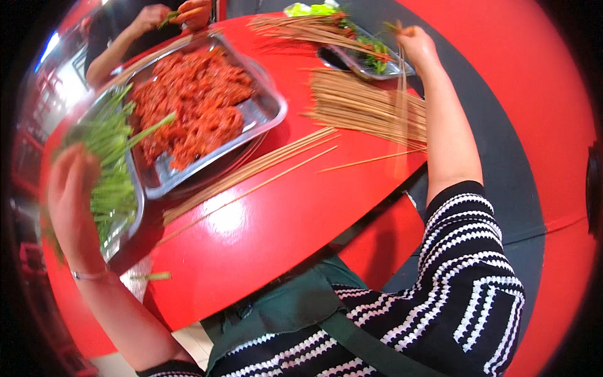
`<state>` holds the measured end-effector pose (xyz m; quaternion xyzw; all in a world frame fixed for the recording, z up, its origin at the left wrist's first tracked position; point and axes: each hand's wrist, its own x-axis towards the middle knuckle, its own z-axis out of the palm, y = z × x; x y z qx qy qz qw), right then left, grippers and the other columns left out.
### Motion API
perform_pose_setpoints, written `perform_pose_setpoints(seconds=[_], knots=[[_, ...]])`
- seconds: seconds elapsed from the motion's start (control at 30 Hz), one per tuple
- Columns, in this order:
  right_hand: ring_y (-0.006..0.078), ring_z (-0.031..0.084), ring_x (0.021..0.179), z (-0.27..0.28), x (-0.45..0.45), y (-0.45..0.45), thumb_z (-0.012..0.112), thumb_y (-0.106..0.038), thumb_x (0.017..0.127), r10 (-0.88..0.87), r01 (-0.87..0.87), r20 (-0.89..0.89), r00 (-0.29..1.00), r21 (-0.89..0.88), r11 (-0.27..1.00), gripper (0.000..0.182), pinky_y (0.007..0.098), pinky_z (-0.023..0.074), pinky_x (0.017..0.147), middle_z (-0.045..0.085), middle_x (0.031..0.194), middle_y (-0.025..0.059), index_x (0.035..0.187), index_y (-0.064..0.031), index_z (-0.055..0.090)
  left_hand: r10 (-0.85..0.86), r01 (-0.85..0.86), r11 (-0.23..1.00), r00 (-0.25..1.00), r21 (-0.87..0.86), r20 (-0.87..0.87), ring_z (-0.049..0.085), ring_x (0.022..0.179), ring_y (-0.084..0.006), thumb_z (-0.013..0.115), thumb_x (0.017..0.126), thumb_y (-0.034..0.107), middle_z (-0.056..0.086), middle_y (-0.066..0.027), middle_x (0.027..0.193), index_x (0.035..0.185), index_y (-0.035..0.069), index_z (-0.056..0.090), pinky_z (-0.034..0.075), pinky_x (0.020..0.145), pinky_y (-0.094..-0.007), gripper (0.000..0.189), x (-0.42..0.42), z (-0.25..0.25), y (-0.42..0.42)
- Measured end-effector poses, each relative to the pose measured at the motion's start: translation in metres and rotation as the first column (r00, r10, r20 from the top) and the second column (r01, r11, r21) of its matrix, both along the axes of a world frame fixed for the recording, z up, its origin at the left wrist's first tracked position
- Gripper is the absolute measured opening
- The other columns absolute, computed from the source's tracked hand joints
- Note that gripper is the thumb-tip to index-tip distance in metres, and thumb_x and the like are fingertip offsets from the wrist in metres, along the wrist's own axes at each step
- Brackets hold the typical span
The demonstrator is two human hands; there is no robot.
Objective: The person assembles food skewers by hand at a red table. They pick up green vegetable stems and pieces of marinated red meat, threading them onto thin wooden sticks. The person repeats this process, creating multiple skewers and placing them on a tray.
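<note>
My left hand (73,188), blurred, is over a metal tray of cut green stalks (113,193) at the left; whether it grips a stalk I cannot tell. Beside that tray stands a larger metal tray (271,113) with red marinated meat pieces (193,99). At the upper right my right hand (417,45) pinches thin wooden skewers (402,94), which hang down over a big pile of bare skewers (362,106). A bit of green food shows at its fingertips. More skewers (249,174) lie on the red table in front of the meat tray.
Loaded skewers (320,33) lie across a tray with green herbs (377,63) at the top. Another person's hands (174,16) hold food beyond the meat tray. A cut stalk piece (158,276) lies near a white tissue (138,279) by my left forearm. The table edge (292,266) curves before me.
</note>
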<state>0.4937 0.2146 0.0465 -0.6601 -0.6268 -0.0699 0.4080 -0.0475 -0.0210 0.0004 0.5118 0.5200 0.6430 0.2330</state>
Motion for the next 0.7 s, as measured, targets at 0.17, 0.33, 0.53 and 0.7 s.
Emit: perform_pose_setpoints(seconds=[0.17,0.33,0.53,0.7], knots=[[0.0126,0.045,0.047,-0.032,0.053,0.028,0.058,-0.011,0.082,-0.108,-0.006,-0.783,0.613,-0.141,0.99,0.013,0.0254,0.0359,0.041,0.055,0.062,0.0053,0.074,-0.0007,0.061,0.059,-0.057,0.997,0.998,-0.056,0.037,0.056,0.088,-0.012,0.053,0.091,0.011,0.057,-0.005,0.095,0.107,-0.002,0.056,0.046,0.081,-0.0244,0.02,-0.004,-0.007,0.003],[0.016,0.057,0.056,-0.073,0.039,0.077,0.053,-0.004,0.084,-0.052,-0.166,-0.899,0.435,-0.137,0.976,0.01,0.0247,0.0482,0.047,0.059,0.07,0.0103,0.081,0.0042,0.058,0.084,-0.083,0.995,0.996,-0.053,0.019,0.056,0.087,-0.0122,0.052,0.091,0.008,0.057,-0.005,0.094,0.107,-0.002,0.056,0.046,0.08,-0.0242,0.02,-0.007,-0.002,-0.005],[0.0138,0.059,0.066,-0.045,0.021,0.058,0.055,-0.023,0.084,-0.033,-0.097,-0.273,0.962,-0.451,0.887,0.02,0.0294,0.0457,0.059,0.065,0.076,0.0047,0.093,-0.0085,0.066,0.142,-0.147,0.988,0.987,-0.056,-0.078,0.057,0.085,-0.0128,0.053,0.089,0.014,0.061,-0.0065,0.093,0.107,-0.002,0.058,0.045,0.077,-0.0253,0.025,0.005,0.005,-0.001],[0.0015,0.048,0.069,-0.006,-0.164,-0.098,0.054,-0.01,0.085,0.697,-0.747,-0.309,0.647,-0.443,0.496,0.02,0.0167,0.038,0.06,0.053,0.074,-0.0038,0.102,-0.0023,0.063,0.095,-0.08,0.992,0.981,0.095,-0.168,0.059,0.086,-0.0117,0.057,0.088,0.015,0.061,-0.0049,0.098,0.107,-0.003,0.059,0.045,0.077,-0.0229,0.026,0.005,0.008,-0.015]])
